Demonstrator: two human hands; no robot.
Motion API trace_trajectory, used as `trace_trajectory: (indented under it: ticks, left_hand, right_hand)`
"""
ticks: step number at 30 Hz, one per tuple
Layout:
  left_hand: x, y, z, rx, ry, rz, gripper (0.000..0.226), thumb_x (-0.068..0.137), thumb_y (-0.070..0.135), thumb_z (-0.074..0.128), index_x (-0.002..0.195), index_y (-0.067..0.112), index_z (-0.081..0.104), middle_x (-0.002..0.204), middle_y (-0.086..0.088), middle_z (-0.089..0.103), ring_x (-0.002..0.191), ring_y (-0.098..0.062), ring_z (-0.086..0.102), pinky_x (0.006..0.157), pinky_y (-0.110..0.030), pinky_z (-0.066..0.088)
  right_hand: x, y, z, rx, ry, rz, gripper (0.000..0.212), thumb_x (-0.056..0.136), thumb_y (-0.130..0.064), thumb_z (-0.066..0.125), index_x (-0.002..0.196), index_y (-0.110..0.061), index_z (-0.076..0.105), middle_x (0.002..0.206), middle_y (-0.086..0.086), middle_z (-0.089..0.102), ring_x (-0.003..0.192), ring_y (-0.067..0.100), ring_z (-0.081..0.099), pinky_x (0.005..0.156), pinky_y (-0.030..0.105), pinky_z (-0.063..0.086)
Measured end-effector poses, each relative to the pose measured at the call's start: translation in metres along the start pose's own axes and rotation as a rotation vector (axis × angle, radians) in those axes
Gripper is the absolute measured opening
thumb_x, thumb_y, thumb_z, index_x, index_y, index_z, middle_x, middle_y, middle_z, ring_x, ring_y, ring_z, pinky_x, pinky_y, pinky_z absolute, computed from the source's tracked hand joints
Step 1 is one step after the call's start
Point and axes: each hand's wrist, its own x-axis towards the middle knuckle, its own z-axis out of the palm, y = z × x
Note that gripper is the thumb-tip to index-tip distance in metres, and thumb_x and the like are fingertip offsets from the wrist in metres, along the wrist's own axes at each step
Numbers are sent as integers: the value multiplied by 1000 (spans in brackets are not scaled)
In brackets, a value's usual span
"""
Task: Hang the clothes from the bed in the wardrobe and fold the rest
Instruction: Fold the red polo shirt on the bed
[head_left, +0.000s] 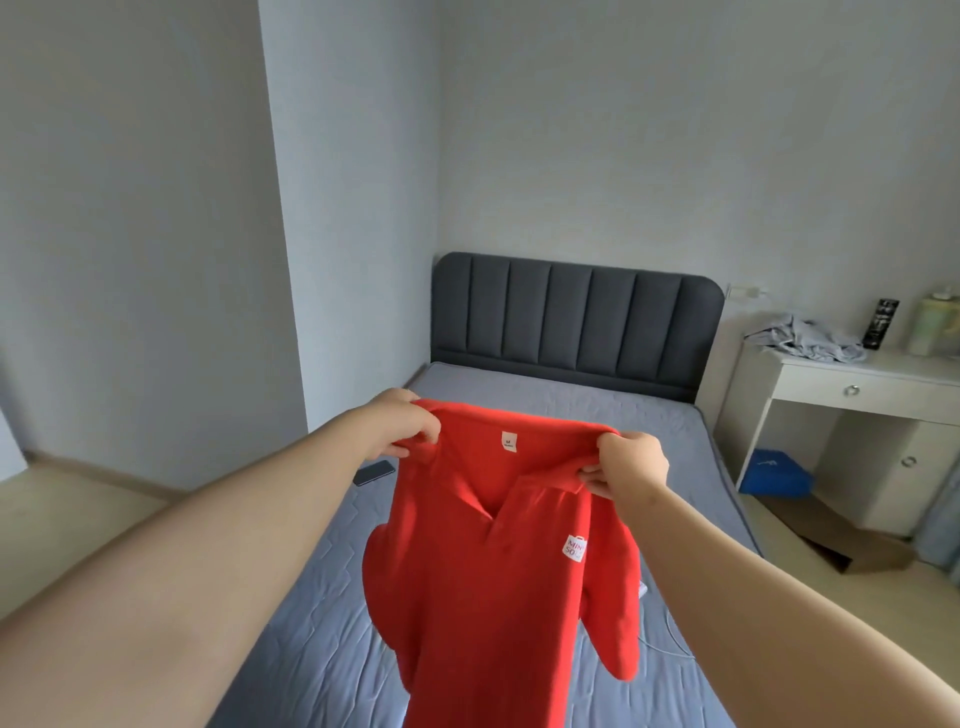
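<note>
– What is the red shirt (498, 587) made of?
– Soft, matt cloth. The headboard (571, 317) is padded grey cloth.
– And the bed (597, 415)?
– Quilted cloth. The phone (373, 472) looks smooth and shiny.

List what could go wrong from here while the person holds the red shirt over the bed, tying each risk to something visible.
1. Left hand and right hand only pinch the red shirt at its shoulders; a slip would probably drop it crumpled on the bed.
2. The phone lies near the bed edge; a swinging shirt might knock it off.
3. A white cable lies by the hanging sleeve and could snag.
</note>
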Motion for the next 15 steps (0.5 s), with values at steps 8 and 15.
trace_trajectory:
  ticks: [8, 15]
  left_hand:
    - [15, -37, 5, 619, 325, 193, 16, 88, 12, 49, 102, 8, 55, 104, -13, 62, 90, -30, 57, 69, -30, 41]
    - [11, -60, 13, 640, 518, 261, 36, 80, 44, 66, 89, 10, 59, 98, -8, 51, 93, -27, 52, 72, -33, 41]
  right_hand:
    - [7, 27, 4, -134, -170, -96, 8, 68, -10, 64, 67, -11, 56, 60, 1, 52, 58, 18, 48, 62, 34, 45]
    - [13, 51, 10, -284, -78, -188, 16, 82, -7, 59, 97, -13, 58, 88, 2, 59, 86, 22, 52, 72, 26, 36]
